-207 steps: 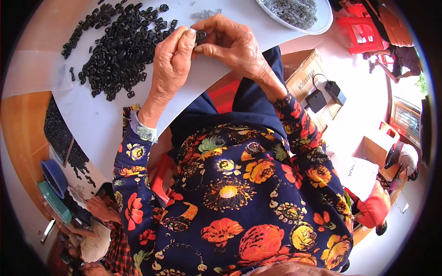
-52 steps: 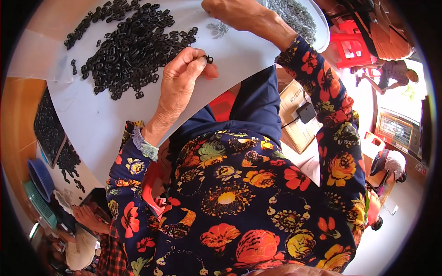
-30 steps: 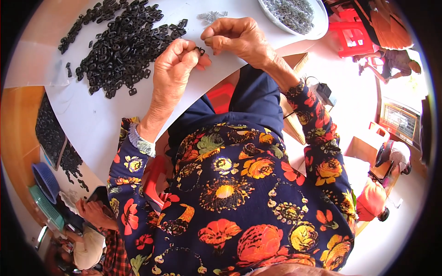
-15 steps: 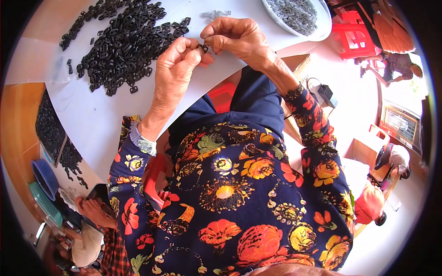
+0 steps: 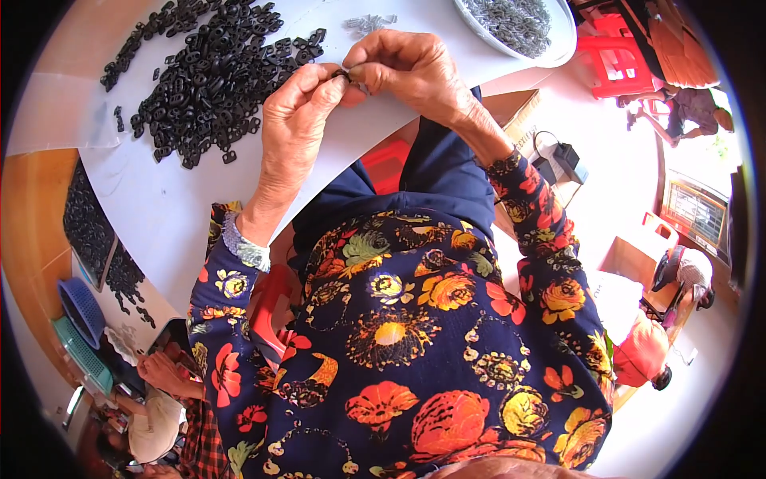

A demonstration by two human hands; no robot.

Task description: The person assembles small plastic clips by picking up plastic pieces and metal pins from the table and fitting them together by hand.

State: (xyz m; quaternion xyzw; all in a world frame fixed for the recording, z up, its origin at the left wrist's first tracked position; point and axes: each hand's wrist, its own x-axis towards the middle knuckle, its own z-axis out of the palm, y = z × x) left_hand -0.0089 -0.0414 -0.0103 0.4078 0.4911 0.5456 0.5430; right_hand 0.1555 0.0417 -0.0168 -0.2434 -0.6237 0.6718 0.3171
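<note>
My left hand (image 5: pixel 299 112) pinches a small black plastic piece (image 5: pixel 341 74) between thumb and fingers, above the white table (image 5: pixel 187 209). Thumb and forefinger of my right hand (image 5: pixel 407 70) are pressed together against the same piece from the right. Whether a second small part is between the right fingertips is too small to tell. A large heap of black plastic pieces with holes (image 5: pixel 199 84) spreads over the table left of my hands. Beyond my fingers lies a little pile of clear, thin pieces (image 5: pixel 369 23).
A white basin (image 5: pixel 563 41) of small clear-grey parts stands at the far right. Red stools (image 5: pixel 613 65) and a cardboard box (image 5: pixel 511 108) are right of the table. More black pieces (image 5: pixel 88 227) lie at the left, near blue and green baskets (image 5: pixel 81 310). Other people work nearby.
Both hands have drawn closer together, and the right fingertips now meet the black piece. The left hand has shifted slightly left. A co-worker's hand at lower left has moved.
</note>
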